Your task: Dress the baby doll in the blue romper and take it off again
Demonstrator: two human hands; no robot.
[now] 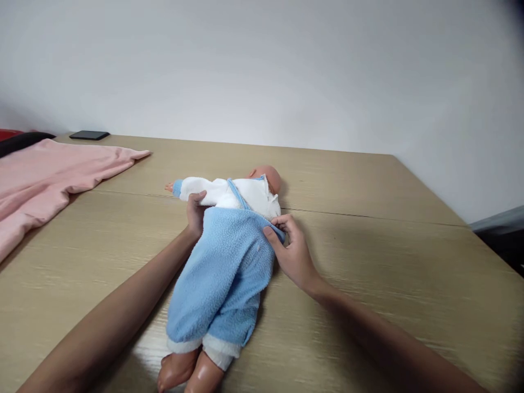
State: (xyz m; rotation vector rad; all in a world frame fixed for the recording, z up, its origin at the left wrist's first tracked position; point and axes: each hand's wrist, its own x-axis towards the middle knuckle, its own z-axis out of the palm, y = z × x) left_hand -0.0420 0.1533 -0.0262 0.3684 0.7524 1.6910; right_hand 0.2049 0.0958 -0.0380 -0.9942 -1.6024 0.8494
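Note:
A baby doll [270, 177] lies on the table with its head away from me and its feet towards me. It wears a white top [254, 191] with a blue strap and fluffy blue trousers [221, 256] with white cuffs. Its face is turned away. My left hand [195, 213] holds the doll's side under the outstretched arm, thumb on top; the other fingers are hidden beneath. Between thumb and fingers, my right hand [292, 248] pinches the upper edge of the blue trousers at the doll's right-hand side in view.
A pink cloth [61, 174] is spread over the left of the wooden table [368, 262]. Near the wall at the back left lies a dark phone [89, 135], beside a black item [27, 142]. The table's right edge slants away beyond my right arm.

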